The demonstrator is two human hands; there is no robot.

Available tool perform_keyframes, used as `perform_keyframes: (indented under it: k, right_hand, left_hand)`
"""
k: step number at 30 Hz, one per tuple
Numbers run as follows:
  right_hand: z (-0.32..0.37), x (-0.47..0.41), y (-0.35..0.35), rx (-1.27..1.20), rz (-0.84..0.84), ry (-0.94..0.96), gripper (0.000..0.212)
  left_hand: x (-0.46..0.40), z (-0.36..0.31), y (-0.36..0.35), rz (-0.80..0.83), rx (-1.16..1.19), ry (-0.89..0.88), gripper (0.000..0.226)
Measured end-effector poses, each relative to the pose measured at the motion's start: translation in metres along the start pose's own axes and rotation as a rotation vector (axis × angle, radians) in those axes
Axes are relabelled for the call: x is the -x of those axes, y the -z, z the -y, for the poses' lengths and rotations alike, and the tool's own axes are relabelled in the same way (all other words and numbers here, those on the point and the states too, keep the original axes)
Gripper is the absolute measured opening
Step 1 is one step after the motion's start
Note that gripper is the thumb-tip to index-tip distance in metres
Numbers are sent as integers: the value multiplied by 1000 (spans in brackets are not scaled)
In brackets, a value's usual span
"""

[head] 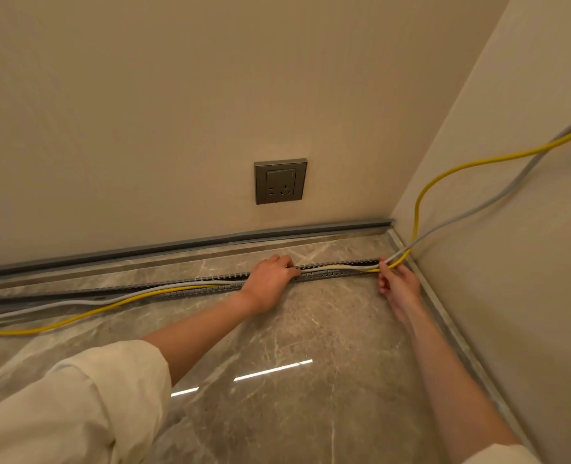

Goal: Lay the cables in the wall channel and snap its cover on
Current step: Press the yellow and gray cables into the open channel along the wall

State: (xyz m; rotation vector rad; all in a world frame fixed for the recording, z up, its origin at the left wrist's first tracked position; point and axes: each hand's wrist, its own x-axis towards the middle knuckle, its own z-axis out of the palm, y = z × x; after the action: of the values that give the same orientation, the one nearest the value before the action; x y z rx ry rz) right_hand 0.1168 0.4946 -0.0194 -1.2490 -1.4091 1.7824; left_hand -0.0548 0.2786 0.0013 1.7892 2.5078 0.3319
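Note:
A slotted grey channel [190,285] lies on the marble floor, parallel to the back wall. A yellow cable [451,169] and a grey cable [498,195] come down from the right, enter the channel's right end and run along it. Both leave it on the left, where the yellow one curves out over the floor. My left hand [270,279] presses down on the channel at its middle, fingers curled over the cables. My right hand [398,283] pinches both cables at the channel's right end, near the corner. A long grey strip [210,241], possibly the cover, lies along the wall's foot.
A grey wall socket [280,181] sits on the back wall above the channel. The side wall [528,262] meets the back wall just right of my right hand. The glossy marble floor [294,346] stretches toward me. My cream sleeve [76,406] fills the lower left.

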Motion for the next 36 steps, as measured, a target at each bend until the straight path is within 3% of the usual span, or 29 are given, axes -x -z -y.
perform_keyframes:
  k: [8, 16, 18, 24, 36]
  right_hand:
    - [22, -20, -11, 312, -76, 103, 6]
    - [15, -28, -24, 435, -208, 48, 9]
    - [15, -29, -25, 464, -235, 46, 23]
    - [15, -24, -24, 638, -217, 166, 13]
    - [18, -23, -16, 742, -156, 242, 27]
  left_hand:
    - [0, 1, 1, -10, 10, -5, 40]
    - [1, 2, 0, -26, 19, -11, 40]
    - [1, 3, -1, -28, 29, -13, 39]
    - [0, 4, -1, -36, 45, -11, 39]
    - [0, 4, 0, -41, 62, 1, 38]
